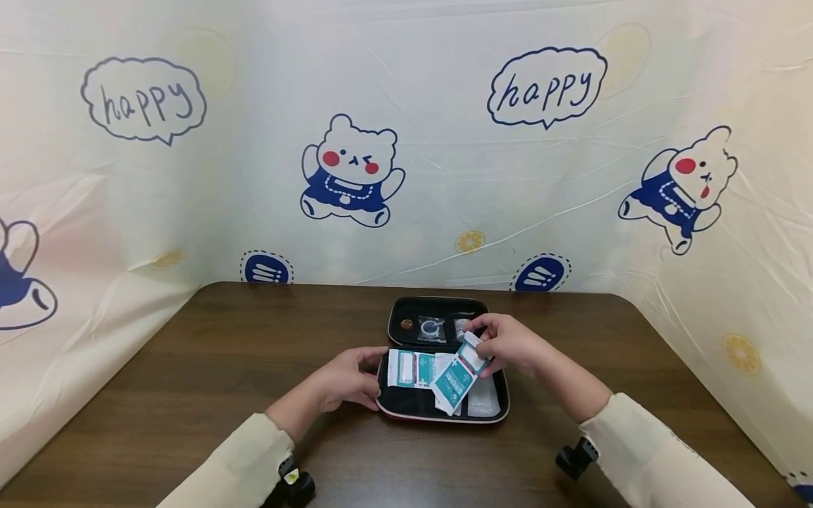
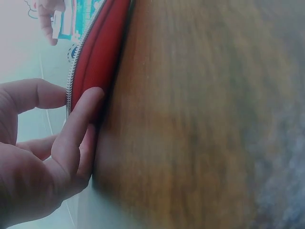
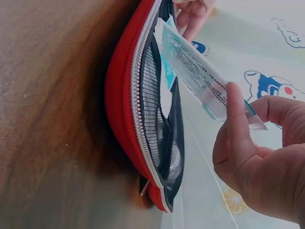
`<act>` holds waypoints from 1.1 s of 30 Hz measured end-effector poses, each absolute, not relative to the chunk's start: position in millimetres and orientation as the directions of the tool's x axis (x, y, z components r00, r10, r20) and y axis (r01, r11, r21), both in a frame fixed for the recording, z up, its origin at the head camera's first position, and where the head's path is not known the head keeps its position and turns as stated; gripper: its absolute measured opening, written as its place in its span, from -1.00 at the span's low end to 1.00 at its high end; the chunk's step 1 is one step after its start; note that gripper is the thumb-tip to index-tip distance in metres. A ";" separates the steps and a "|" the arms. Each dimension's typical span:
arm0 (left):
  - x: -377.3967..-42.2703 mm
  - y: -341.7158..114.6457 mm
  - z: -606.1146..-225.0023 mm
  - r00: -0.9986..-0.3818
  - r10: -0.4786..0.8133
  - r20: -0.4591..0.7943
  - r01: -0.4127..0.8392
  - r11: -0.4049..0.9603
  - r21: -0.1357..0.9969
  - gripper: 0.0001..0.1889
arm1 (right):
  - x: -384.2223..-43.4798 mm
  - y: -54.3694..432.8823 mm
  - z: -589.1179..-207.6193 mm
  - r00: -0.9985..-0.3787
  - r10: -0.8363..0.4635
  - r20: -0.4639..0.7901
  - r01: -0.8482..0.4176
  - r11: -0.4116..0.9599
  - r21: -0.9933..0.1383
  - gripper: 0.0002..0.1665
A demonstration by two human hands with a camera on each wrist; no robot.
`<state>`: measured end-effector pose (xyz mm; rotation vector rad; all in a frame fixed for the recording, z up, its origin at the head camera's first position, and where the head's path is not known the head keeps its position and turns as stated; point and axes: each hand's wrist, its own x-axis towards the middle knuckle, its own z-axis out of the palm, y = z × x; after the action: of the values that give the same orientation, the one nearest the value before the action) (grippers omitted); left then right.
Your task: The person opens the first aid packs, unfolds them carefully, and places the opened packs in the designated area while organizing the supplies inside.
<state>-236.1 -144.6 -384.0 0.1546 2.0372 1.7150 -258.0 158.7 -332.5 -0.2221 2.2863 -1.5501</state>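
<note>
An unfolded zippered case (image 1: pixel 413 403), red outside and black inside, lies on the table. My left hand (image 1: pixel 348 379) holds its left edge; in the left wrist view the fingers (image 2: pixel 78 129) lie against the red side (image 2: pixel 97 62) and the zipper. My right hand (image 1: pixel 511 343) pinches the upper end of a teal-and-white sachet (image 1: pixel 456 381), which slants over the case. The right wrist view shows its printed back (image 3: pixel 195 71) and the thumb and fingers around one end. Beneath it, more teal-and-white sachets (image 1: pixel 409 369) lie in the near half.
Clear-wrapped small items (image 1: pixel 431 329) sit in the case's far half, beside a small round brown spot (image 1: pixel 406 324). A mesh pocket (image 1: pixel 484 398) lines the near half at right. Around the case spreads the brown wooden table (image 1: pixel 222 395), with a printed curtain (image 1: pixel 432 141) behind.
</note>
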 end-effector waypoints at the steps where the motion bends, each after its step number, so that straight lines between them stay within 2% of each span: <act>1: -236.2 -144.4 -384.0 -0.884 0.376 -0.278 -0.211 0.212 0.954 -0.18 | -258.2 158.8 -332.6 -0.918 -0.328 -0.221 0.089 0.374 -0.923 -0.41; 8: -236.4 -144.0 -384.7 -0.884 0.371 -0.283 -0.216 0.212 0.953 -0.17 | -261.0 160.3 -333.2 -0.910 -0.324 -0.260 0.170 0.279 -0.945 -0.39; 15: -236.3 -143.2 -384.8 -0.886 0.364 -0.286 -0.221 0.212 0.952 -0.18 | -257.2 158.4 -339.1 -0.882 -0.353 -0.311 0.201 0.315 -0.927 -0.38; 24: -237.7 -143.8 -387.7 -0.886 0.373 -0.275 -0.215 0.197 0.957 -0.18 | -252.6 152.7 -351.0 -0.923 -0.287 -0.256 0.185 0.252 -0.950 -0.43; 33: -238.7 -143.5 -387.9 -0.890 0.359 -0.281 -0.218 0.206 0.954 -0.17 | -248.4 147.6 -355.0 -0.948 -0.207 -0.240 0.186 0.252 -0.950 -0.46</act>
<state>-238.7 -143.5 -387.9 0.1310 2.0411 1.7280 -248.4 147.6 -355.0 -0.0197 2.2125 -1.7467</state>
